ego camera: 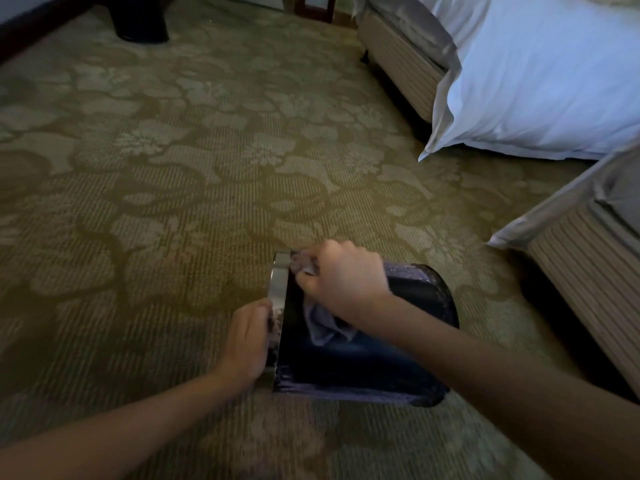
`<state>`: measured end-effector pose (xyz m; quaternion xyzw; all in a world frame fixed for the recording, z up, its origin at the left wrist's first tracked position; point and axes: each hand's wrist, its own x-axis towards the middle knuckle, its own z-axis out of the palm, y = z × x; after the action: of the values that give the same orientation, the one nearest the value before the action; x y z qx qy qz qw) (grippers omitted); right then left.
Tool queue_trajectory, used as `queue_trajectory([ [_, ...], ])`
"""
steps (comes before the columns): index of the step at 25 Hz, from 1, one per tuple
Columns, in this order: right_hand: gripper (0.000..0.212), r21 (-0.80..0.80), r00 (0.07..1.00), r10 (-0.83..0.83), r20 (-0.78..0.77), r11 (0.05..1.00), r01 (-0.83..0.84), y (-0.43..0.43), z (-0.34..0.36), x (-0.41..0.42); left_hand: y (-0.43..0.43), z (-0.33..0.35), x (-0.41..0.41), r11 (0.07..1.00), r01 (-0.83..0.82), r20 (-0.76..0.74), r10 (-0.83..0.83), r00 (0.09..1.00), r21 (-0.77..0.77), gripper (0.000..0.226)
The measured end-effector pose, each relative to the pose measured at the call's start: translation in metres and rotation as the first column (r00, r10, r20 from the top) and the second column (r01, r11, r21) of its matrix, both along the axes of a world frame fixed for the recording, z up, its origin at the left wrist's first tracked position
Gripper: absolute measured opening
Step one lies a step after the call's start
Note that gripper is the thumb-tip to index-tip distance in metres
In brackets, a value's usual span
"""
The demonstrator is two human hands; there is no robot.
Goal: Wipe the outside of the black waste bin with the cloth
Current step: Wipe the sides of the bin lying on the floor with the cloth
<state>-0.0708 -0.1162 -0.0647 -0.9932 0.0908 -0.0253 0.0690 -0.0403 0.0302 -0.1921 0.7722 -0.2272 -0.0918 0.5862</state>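
Black bin [346, 368] lies on its side on carpet [173, 202] — L hand [247, 341] grips silver rim [278, 282], R hand [343, 275] clutches cloth [322, 327] — pressed to bin wall nr rim

Bare left hand [247, 341], bare left forearm [138, 420], uncovered from wrist to frame edge. Same for right hand [341, 275] and right forearm [485, 362]: plain, bare to the frame edge. Knuckles visible on right hand, edges slightly motion-blurred. Both forearms slim, in dim light.
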Motion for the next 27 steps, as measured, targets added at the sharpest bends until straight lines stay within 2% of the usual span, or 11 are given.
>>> queue_trajectory([
  [2,0.032,-0.067,0.997,-0.070,-0.015,0.995,0.068,-0.035,-0.002,-0.020,0.002,0.003,-0.003,1.000,0.020,-0.024,-0.020,1.000,-0.005,0.034],
  [4,0.033,-0.123,0.976,-0.209,-0.063,0.972,0.201,-0.080,0.005,-0.049,0.003,0.007,-0.005,0.999,0.024,-0.035,-0.025,0.999,-0.030,0.038],
  [7,0.024,-0.094,0.925,-0.361,-0.121,0.931,0.351,-0.124,0.018,-0.097,0.002,0.012,-0.011,0.994,0.029,-0.120,-0.042,0.992,-0.101,0.046],
  [9,0.019,-0.100,0.920,-0.380,-0.093,0.923,0.371,-0.125,0.014,-0.113,0.003,0.021,-0.014,0.992,0.007,-0.194,-0.031,0.981,-0.124,0.045],
  [12,0.018,-0.092,0.931,-0.362,-0.050,0.930,0.357,-0.117,0.004,-0.119,-0.006,0.045,-0.002,0.996,-0.051,-0.218,0.034,0.975,-0.073,0.046],
  [16,0.020,-0.068,0.915,-0.402,-0.024,0.914,0.400,-0.114,0.004,-0.126,-0.018,0.051,0.013,0.988,-0.098,-0.372,0.049,0.927,-0.116,0.044],
  [20,0.023,-0.002,0.955,-0.296,0.004,0.955,0.296,-0.070,0.009,-0.097,-0.012,0.045,0.006,0.991,-0.089,-0.323,0.053,0.945,-0.100,0.042],
  [24,0.028,0.067,0.999,0.027,-0.017,0.997,-0.026,0.013,0.006,-0.024,-0.011,0.044,0.004,0.986,-0.164,-0.229,0.150,0.962,-0.044,0.040],
  [27,0.033,0.040,0.999,0.013,-0.039,0.999,-0.011,0.021,0.009,-0.009,-0.014,0.056,-0.001,0.981,-0.176,-0.263,0.148,0.954,-0.086,0.051],
])
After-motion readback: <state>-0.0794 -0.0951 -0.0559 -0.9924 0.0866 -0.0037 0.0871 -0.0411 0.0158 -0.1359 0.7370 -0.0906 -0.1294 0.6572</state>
